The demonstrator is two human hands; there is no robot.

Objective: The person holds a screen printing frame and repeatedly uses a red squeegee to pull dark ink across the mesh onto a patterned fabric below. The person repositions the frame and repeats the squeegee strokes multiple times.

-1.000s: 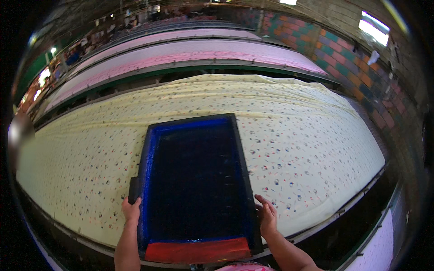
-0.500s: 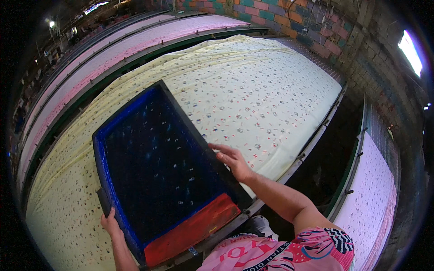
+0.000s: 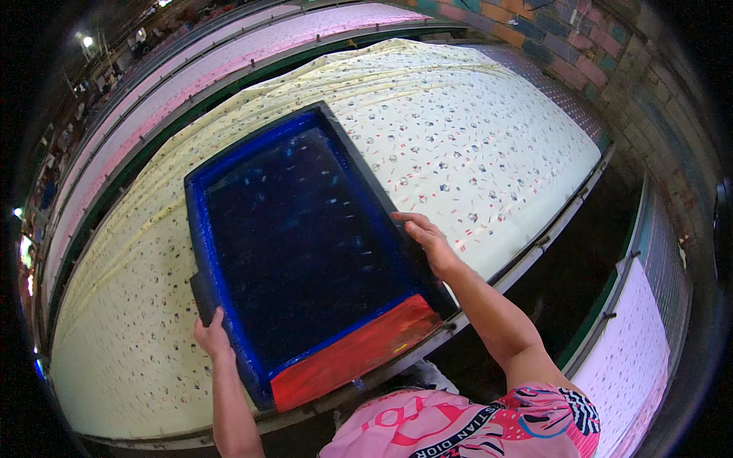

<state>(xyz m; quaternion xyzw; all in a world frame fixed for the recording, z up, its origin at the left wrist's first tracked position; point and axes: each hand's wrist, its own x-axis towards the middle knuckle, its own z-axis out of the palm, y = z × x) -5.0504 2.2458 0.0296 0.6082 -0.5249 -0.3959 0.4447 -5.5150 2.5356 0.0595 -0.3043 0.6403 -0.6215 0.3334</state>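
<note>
A large rectangular screen frame [image 3: 298, 244], dark inside with blue inner borders and a red band at its near end, lies tilted in view over pale, patterned fabric [image 3: 489, 168]. My left hand [image 3: 214, 336] grips its left edge below a black side piece. My right hand [image 3: 424, 244] holds the right edge, fingers along the rim. Whether the frame rests on the fabric or is just above it, I cannot tell.
Long tables with pink cloth [image 3: 321, 30] run beyond this one. Another table with pink fabric [image 3: 618, 343] stands right, across a dark gap. A painted block wall [image 3: 573, 61] bounds the back right. My pink patterned clothing shows below.
The view has swung rightward and down since a second ago; the screen now appears slanted. My right hand has shifted farther up its edge. Over the last half second, the screen moved slightly away from me.
</note>
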